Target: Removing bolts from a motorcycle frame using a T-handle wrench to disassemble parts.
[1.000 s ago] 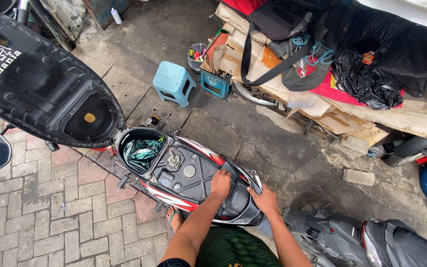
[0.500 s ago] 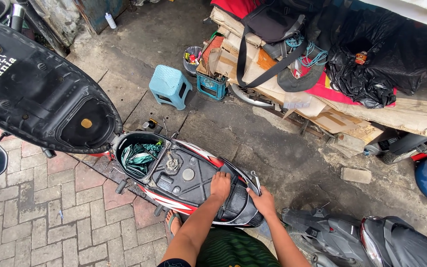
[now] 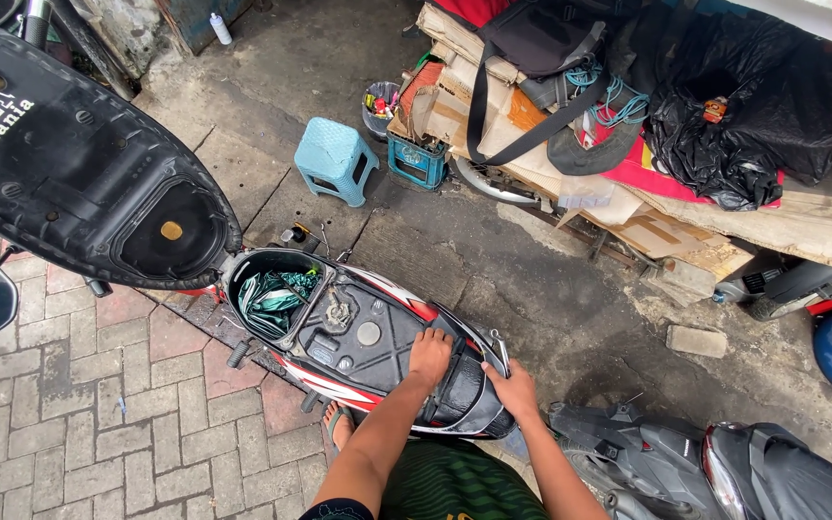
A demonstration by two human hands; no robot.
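I see left hand [image 3: 429, 354] flat on scooter tail panel [image 3: 464, 395], fingers spread, ungripped; right hand [image 3: 512, 389] fingers curled over its rear edge.

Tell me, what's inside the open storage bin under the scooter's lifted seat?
The storage bin holds a crumpled green and white cloth or plastic sheet. Anything beneath that bundle is covered.

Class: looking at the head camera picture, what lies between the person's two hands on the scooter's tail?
In the head view, only the scooter's black rear panel lies between the left hand and right hand; no tool or loose part rests there.
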